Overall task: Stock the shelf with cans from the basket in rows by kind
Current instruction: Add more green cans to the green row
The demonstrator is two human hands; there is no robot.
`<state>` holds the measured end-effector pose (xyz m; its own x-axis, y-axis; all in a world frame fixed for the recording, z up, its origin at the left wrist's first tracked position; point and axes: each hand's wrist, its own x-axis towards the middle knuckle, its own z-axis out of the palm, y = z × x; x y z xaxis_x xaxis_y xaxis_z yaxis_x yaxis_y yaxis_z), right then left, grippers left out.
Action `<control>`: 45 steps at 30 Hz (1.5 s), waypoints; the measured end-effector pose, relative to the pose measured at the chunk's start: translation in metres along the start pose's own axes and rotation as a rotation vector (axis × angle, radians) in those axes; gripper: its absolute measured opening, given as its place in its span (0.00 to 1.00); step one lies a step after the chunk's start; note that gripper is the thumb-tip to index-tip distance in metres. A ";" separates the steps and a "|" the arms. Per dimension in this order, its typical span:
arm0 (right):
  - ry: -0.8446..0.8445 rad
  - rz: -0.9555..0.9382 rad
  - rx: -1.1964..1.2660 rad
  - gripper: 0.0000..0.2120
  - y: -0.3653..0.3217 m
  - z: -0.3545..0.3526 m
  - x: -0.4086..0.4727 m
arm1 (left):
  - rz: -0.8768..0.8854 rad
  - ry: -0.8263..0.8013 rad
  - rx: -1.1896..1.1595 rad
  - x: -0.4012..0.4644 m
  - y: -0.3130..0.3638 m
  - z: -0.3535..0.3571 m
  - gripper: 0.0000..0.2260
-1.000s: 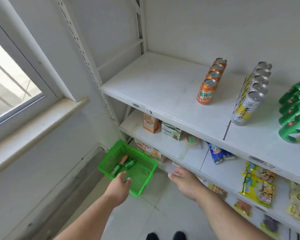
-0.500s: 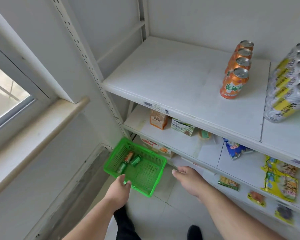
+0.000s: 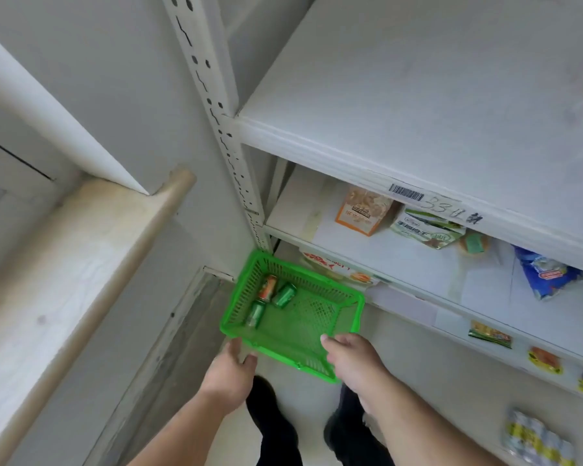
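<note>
Left hand: the left hand reaches down and forward from the bottom of the view, forearm bare, fingers and thumb spread toward the near left corner of the basket; fingertips sit at the rim, but whether they grasp it I cannot tell
Basket: the green basket sits low by the floor, at the foot of the shelf post, its near edge between the 2 hands and its far edge under the lowest shelf board
Cans in basket: 3 cans lie on their sides in the far left part of the basket, well ahead of both hands: 1 orange can, 1 green can just right of it, and another green can nearer the left hand
Right hand: the right hand comes in from the lower right, back of the hand up, fingers curled over the near right rim of the basket and gripping it
Top shelf: the white shelf stretches above and right of the basket, with a barcode label on its front edge
Lower shelves: an orange carton and a green and white carton stand on the shelf below, with snack packets further right
</note>
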<state>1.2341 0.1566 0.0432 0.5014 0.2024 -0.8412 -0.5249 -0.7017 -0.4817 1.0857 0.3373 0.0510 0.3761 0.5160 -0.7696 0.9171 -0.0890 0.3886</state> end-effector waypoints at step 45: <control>0.202 0.146 -0.033 0.42 0.116 0.192 0.514 | -0.126 0.183 0.275 0.471 -0.128 0.217 0.22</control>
<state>1.2993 0.3103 -0.4921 0.5511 -0.0406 -0.8335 -0.5808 -0.7358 -0.3482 1.1743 0.4064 -0.4712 0.2507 0.6794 -0.6896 0.9654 -0.2282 0.1261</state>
